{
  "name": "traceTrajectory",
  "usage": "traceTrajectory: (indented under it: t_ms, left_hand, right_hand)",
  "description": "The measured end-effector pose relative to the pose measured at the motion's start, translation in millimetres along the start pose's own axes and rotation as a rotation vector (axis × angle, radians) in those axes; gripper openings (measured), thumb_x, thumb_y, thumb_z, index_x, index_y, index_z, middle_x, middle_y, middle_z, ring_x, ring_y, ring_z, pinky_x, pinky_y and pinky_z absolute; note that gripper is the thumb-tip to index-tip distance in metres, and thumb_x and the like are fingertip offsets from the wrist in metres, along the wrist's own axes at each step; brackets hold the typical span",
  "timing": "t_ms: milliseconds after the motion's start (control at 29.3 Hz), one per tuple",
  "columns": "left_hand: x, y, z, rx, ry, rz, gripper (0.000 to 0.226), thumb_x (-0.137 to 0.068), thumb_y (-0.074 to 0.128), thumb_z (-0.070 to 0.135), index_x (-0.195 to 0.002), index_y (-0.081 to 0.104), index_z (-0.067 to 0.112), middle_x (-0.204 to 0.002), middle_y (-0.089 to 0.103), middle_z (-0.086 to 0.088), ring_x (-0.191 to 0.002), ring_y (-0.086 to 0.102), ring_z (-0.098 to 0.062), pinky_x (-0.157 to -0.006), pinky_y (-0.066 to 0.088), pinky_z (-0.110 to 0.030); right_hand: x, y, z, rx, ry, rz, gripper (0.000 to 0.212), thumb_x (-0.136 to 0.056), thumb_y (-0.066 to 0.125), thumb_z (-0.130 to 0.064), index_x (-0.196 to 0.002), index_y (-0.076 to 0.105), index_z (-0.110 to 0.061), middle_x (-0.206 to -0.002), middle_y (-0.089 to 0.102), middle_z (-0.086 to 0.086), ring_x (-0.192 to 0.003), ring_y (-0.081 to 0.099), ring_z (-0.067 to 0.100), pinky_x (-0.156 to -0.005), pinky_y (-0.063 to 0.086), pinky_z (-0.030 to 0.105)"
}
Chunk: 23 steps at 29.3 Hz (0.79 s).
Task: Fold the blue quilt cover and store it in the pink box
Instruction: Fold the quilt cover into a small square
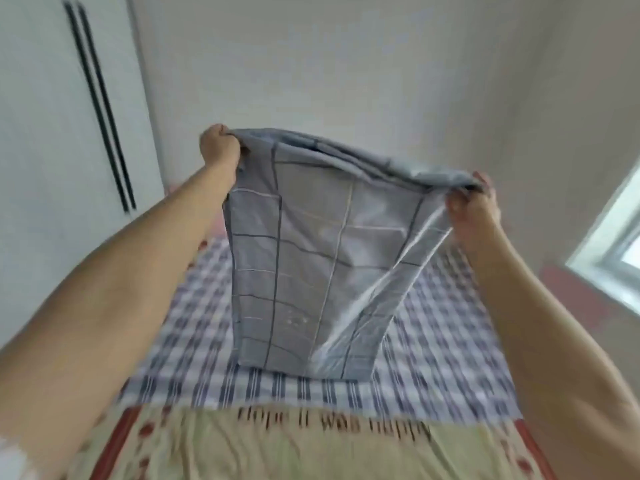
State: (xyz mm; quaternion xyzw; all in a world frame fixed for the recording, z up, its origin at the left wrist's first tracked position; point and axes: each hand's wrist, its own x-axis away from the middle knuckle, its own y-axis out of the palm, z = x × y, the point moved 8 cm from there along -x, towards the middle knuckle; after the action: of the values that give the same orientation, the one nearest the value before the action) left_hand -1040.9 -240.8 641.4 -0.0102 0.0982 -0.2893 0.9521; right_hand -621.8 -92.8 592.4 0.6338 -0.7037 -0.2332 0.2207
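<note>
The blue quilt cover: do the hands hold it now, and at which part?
Yes. The left hand and the right hand each grip the blue quilt cover at its top edge, one at each upper corner; it hangs down over the bed.

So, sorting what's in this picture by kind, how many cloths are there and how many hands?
Cloths: 3 (blue quilt cover, checked sheet, green printed cloth)
Hands: 2 (left hand, right hand, each gripping the cover's top edge)
Total: 5
</note>
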Motion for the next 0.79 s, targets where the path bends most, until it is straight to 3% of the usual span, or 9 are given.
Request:
traceTrajectory:
  t_ms: [34,137,273,444,547,649,752,786]
  left_hand:
    - [-18.1,-13.3,61.7,0.003,0.145,0.084,0.035,-0.077,0.032,-0.008,-0.058,0.029,0.021,-0.06,0.032,0.003,-0.071,0.037,-0.015,-0.056,0.031,-0.028]
    - [-51.2,-18.9,145.7,0.056,0.355,0.085,0.033,-0.073,0.032,-0.007,-0.057,0.026,0.021,-0.059,0.031,0.001,-0.067,0.034,-0.014,-0.057,0.027,-0.029]
    - [-51.3,-36.9,191.4,0.124,0.494,0.122,0.025,-0.071,0.039,0.005,-0.055,0.029,0.022,-0.065,0.047,-0.005,-0.071,0.046,-0.015,-0.06,0.033,-0.03]
    - [-28.2,-49.2,168.8,-0.007,0.447,0.086,0.039,-0.084,0.04,-0.009,-0.057,0.034,0.019,-0.062,0.042,0.004,-0.064,0.039,-0.012,-0.052,0.028,-0.026]
    - [-8.7,-51.2,132.7,-0.152,0.469,0.024,0.037,-0.079,0.031,-0.015,-0.058,0.038,0.015,-0.065,0.044,-0.001,-0.069,0.04,-0.013,-0.051,0.025,-0.025]
    - [28.5,-58.9,92.6,-0.331,0.464,-0.09,0.031,-0.072,0.031,-0.019,-0.065,0.053,0.002,-0.079,0.058,-0.013,-0.077,0.051,-0.019,-0.059,0.034,-0.026]
    - [52.4,-71.1,31.8,-0.503,0.411,-0.171,0.035,-0.073,0.037,-0.017,-0.064,0.052,0.013,-0.079,0.06,-0.017,-0.077,0.058,-0.028,-0.065,0.042,-0.03]
    - [85.9,-81.7,-16.8,-0.565,0.354,-0.212,0.037,-0.076,0.039,-0.016,-0.062,0.05,0.016,-0.075,0.058,-0.014,-0.072,0.057,-0.029,-0.064,0.04,-0.029]
  right_hand:
    - [-6.2,38.1,-46.9,-0.079,-0.096,-0.029,0.028,-0.095,0.041,0.002,-0.088,0.054,-0.021,-0.07,0.061,-0.004,-0.047,0.058,0.004,-0.048,0.047,0.017]
    - [-14.3,91.4,-123.1,-0.077,-0.264,-0.089,0.027,-0.093,0.039,-0.002,-0.093,0.056,-0.024,-0.08,0.059,-0.007,-0.052,0.056,0.002,-0.052,0.044,0.015]
    - [-0.9,113.0,-166.8,-0.103,-0.33,-0.092,0.037,-0.091,0.032,-0.001,-0.094,0.056,-0.028,-0.089,0.06,-0.01,-0.064,0.058,0.0,-0.052,0.042,0.014]
    - [25.6,82.0,-167.3,0.027,-0.304,-0.037,0.047,-0.091,0.023,0.003,-0.089,0.056,-0.03,-0.087,0.057,-0.008,-0.063,0.054,0.0,-0.047,0.042,0.012]
    - [45.5,39.0,-150.5,0.127,-0.271,0.015,0.048,-0.091,0.024,0.003,-0.087,0.058,-0.03,-0.086,0.059,-0.008,-0.068,0.056,0.002,-0.057,0.046,0.015]
    - [72.1,-16.9,-126.5,0.211,-0.216,0.097,0.048,-0.088,0.025,0.005,-0.082,0.058,-0.029,-0.087,0.061,-0.003,-0.075,0.058,0.008,-0.068,0.047,0.022]
    - [96.2,-74.6,-93.3,0.296,-0.194,0.213,0.045,-0.082,0.026,0.01,-0.071,0.056,-0.022,-0.079,0.058,0.005,-0.07,0.054,0.016,-0.059,0.048,0.021]
    - [121.7,-114.1,-66.1,0.332,-0.151,0.254,0.045,-0.081,0.025,0.012,-0.068,0.054,-0.02,-0.075,0.055,0.005,-0.067,0.051,0.016,-0.054,0.045,0.02]
